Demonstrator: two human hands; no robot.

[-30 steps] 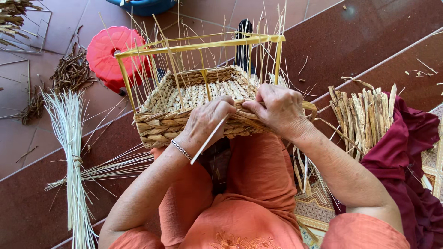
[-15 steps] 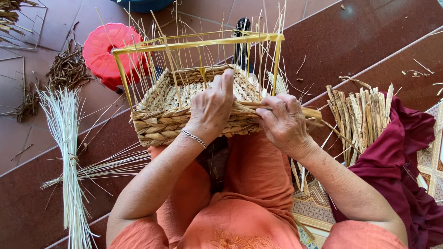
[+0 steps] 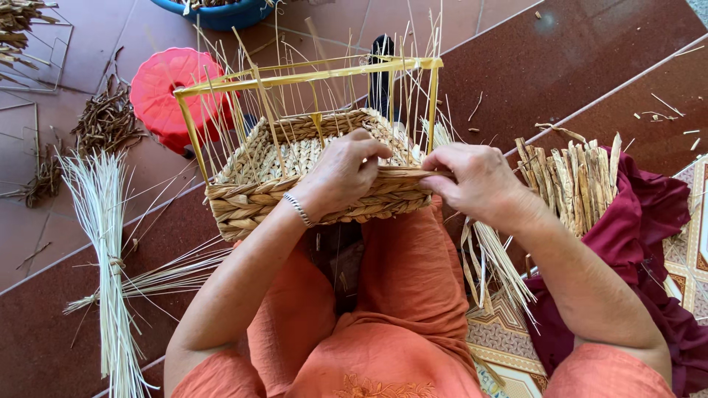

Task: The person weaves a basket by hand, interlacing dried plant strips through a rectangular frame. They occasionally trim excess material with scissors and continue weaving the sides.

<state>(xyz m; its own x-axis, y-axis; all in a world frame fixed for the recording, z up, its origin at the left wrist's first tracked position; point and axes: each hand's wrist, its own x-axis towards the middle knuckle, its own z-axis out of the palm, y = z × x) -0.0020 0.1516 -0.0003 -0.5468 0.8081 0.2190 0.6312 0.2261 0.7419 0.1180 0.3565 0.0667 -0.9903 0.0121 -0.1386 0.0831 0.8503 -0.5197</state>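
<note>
The half-woven straw basket on a yellow frame (image 3: 310, 169) is resting on the person's lap, and the left hand (image 3: 341, 173) is curling over its near rim. Just right of the basket, the right hand (image 3: 472, 180) is pinching what looks like a flat straw strand (image 3: 409, 175) against that rim. Beyond the basket, a red plastic stool (image 3: 166, 92) is standing on the floor.

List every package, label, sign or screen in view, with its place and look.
None in view: only the half-woven basket under both hands, loose reed bundles, a red plastic stool and a blue tub, none with a visible label.
</note>
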